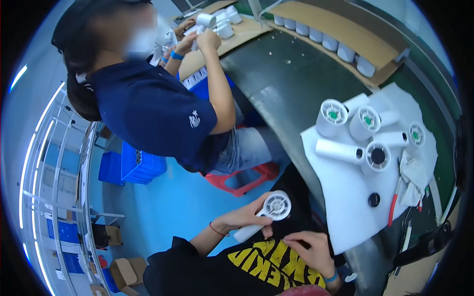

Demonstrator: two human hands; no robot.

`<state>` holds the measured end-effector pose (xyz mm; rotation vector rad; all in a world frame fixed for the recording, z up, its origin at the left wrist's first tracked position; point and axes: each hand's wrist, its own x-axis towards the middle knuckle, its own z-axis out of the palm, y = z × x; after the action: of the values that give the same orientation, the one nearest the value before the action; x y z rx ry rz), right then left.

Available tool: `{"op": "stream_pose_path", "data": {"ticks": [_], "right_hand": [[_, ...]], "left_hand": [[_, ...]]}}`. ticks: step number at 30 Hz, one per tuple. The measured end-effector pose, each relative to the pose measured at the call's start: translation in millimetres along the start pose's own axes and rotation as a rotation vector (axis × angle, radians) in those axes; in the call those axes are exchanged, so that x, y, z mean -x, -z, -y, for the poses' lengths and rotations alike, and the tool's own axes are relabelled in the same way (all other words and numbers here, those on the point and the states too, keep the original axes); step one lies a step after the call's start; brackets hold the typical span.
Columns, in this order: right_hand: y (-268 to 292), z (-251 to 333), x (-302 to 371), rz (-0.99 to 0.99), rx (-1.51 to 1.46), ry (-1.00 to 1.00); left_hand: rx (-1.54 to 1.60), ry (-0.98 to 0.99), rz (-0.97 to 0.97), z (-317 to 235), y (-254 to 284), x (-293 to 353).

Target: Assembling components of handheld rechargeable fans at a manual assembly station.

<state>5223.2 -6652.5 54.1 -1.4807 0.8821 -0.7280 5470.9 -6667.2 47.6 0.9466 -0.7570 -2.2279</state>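
Note:
My left hand (247,216) is closed around a white handheld fan (277,205), its round, spoked head turned up toward me and its handle slanting down to the left. To the right and lower, my right hand (313,250) has thumb and fingertips pinched together, apart from the fan. Whatever sits in that pinch, if anything, is too small to make out. On the white padded sheet (340,207) at the right lie several similar white fans (332,116), most with green centres. One fan (378,156) has a dark centre. A round black cap (374,199) lies near them.
Red-handled tool (393,209) and crumpled white cloth (414,177) lie at the sheet's right. A co-worker (148,108) sits at the dark green table (276,74), handling white parts. A cardboard tray (340,29) holds white cylinders. Behind are a red stool (242,182) and blue crates (140,165).

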Motion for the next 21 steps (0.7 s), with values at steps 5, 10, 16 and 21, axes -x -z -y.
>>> {"op": "stream_pose_path", "data": {"ticks": [5, 10, 16, 21], "right_hand": [[-1.1, 8.1, -19.6, -0.204, 0.136, 0.29], [-12.7, 6.1, -32.2, -0.338, 0.219, 0.299], [-23.6, -13.2, -34.2, -0.375, 0.249, 0.229], [-23.3, -5.2, -39.4, -0.277, 0.225, 0.159]], "left_hand": [[-0.059, 0.027, -0.2, 9.3, -20.2, -23.0], [-0.016, 0.038, -0.161, 5.1, -20.6, -25.0], [-0.06, 0.065, -0.15, 14.3, -13.8, -20.1], [-0.1, 0.039, -0.213, 12.3, -21.0, -12.5]]}}
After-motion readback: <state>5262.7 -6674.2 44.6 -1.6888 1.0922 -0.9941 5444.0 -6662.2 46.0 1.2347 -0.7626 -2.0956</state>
